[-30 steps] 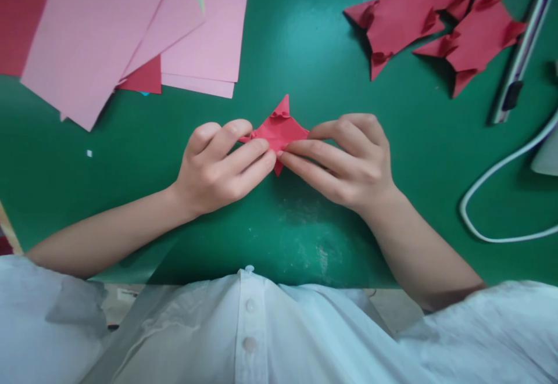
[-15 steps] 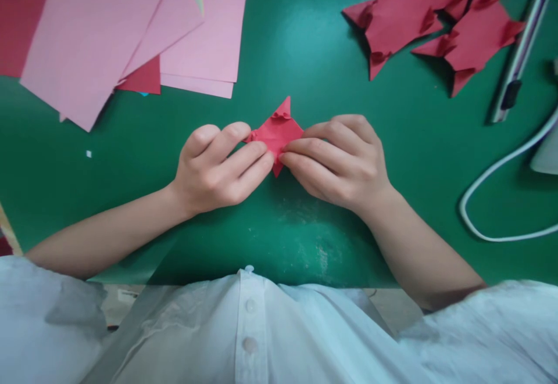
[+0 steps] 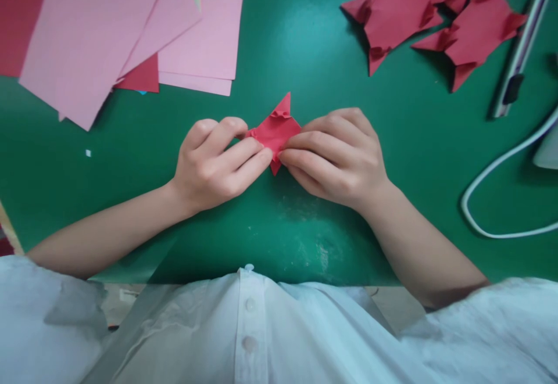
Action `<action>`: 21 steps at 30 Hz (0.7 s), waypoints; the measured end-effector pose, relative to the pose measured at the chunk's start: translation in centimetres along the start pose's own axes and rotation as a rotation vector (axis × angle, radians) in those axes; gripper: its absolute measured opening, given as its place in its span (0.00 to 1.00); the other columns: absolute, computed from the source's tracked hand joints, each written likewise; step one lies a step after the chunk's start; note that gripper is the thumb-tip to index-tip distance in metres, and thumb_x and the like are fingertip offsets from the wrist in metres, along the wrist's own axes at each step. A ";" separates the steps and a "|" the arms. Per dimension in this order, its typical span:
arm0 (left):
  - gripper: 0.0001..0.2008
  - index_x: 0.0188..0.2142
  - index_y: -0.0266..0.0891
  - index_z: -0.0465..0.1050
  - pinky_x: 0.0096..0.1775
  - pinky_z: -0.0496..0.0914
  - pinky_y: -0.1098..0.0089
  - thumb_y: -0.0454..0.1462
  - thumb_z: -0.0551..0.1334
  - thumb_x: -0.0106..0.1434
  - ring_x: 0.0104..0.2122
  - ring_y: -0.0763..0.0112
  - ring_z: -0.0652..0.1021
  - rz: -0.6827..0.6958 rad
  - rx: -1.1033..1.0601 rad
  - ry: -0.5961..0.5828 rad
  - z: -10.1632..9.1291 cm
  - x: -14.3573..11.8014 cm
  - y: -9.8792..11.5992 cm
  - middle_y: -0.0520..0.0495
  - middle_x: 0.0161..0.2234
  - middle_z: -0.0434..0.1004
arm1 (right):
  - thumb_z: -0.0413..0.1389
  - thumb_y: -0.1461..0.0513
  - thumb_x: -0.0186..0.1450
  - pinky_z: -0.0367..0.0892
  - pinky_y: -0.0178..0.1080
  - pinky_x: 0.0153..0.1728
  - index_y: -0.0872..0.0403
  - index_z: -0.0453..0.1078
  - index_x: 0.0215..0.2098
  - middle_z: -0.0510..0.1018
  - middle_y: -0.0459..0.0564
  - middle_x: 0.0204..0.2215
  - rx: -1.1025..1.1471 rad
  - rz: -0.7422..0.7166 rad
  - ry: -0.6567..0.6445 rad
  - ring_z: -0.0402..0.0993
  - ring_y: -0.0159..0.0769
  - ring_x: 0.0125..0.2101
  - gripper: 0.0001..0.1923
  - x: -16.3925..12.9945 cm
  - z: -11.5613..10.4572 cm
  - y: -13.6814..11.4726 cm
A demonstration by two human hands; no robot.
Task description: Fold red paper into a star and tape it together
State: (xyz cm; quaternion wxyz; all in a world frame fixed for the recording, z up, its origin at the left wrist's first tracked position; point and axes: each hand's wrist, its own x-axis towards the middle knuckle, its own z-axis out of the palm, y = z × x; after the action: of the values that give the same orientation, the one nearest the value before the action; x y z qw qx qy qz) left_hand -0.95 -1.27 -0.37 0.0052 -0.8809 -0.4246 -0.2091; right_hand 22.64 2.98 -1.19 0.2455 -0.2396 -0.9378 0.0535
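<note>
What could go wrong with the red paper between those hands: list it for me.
1. The left hand and right hand both grip the small red paper, so an uneven pull might tear or skew it.
2. Its curled fold near the top point looks delicate and could be flattened by a careless press.
3. The cutter lies close beside a larger red shape; a bump might push it into that paper.

Workplace: papercraft table; room type indeterminate
Tabletop (image 3: 288,47): green, pale-marked
Pink sheets (image 3: 96,35): overlapping
Cutter knife (image 3: 526,41): beside folded red pieces (image 3: 399,21)
</note>
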 end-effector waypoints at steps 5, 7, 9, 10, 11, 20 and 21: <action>0.05 0.36 0.45 0.74 0.33 0.66 0.61 0.33 0.61 0.68 0.40 0.64 0.82 0.049 0.047 0.072 0.5 -0.1 -0.1 0.52 0.30 0.78 | 0.55 0.60 0.73 0.68 0.43 0.44 0.49 0.74 0.41 0.83 0.44 0.39 -0.013 0.013 -0.031 0.76 0.33 0.42 0.06 -0.1 -0.1 -0.1; 0.05 0.36 0.45 0.73 0.33 0.65 0.61 0.33 0.61 0.68 0.40 0.64 0.82 0.064 0.059 0.074 0.5 -0.1 -0.1 0.52 0.31 0.79 | 0.55 0.61 0.72 0.69 0.43 0.43 0.50 0.74 0.41 0.83 0.45 0.39 -0.022 0.016 -0.015 0.76 0.34 0.42 0.05 0.0 -0.1 -0.2; 0.05 0.36 0.44 0.73 0.32 0.64 0.61 0.34 0.61 0.69 0.39 0.66 0.82 0.077 0.087 0.074 0.4 0.1 -0.1 0.53 0.32 0.80 | 0.56 0.62 0.72 0.69 0.44 0.43 0.51 0.74 0.41 0.83 0.46 0.39 -0.016 0.014 0.013 0.76 0.35 0.42 0.04 0.0 0.0 -0.3; 0.05 0.36 0.44 0.73 0.32 0.64 0.62 0.34 0.61 0.69 0.39 0.66 0.82 0.095 0.106 0.089 0.3 0.2 -0.1 0.53 0.32 0.81 | 0.56 0.62 0.71 0.70 0.44 0.43 0.51 0.74 0.41 0.83 0.46 0.39 -0.006 0.019 0.019 0.77 0.35 0.42 0.04 0.0 0.0 -0.4; 0.04 0.36 0.44 0.73 0.32 0.63 0.62 0.34 0.61 0.69 0.38 0.67 0.83 0.120 0.126 0.117 0.2 0.3 0.0 0.54 0.32 0.81 | 0.56 0.62 0.71 0.70 0.44 0.44 0.51 0.74 0.41 0.83 0.46 0.39 0.006 0.029 0.019 0.77 0.36 0.42 0.04 0.0 0.0 -0.4; 0.04 0.36 0.44 0.74 0.30 0.64 0.64 0.32 0.64 0.67 0.36 0.72 0.82 0.223 0.225 0.217 -0.2 1.0 0.2 0.60 0.33 0.83 | 0.56 0.62 0.71 0.69 0.44 0.43 0.51 0.73 0.38 0.82 0.46 0.38 0.025 0.085 0.006 0.76 0.36 0.41 0.04 0.1 0.0 -0.7; 0.05 0.37 0.45 0.74 0.30 0.65 0.64 0.33 0.63 0.68 0.36 0.71 0.83 0.194 0.179 0.185 -0.1 0.8 0.1 0.60 0.34 0.83 | 0.56 0.62 0.71 0.69 0.44 0.43 0.51 0.73 0.38 0.82 0.46 0.38 0.024 0.088 -0.003 0.76 0.36 0.41 0.04 0.1 0.1 -0.7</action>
State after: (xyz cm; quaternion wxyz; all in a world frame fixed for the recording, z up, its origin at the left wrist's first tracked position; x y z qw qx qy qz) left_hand -0.46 -0.73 0.06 0.1427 -0.8907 -0.3523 -0.2494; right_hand 22.28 2.44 -1.07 0.2442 -0.2775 -0.9261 0.0758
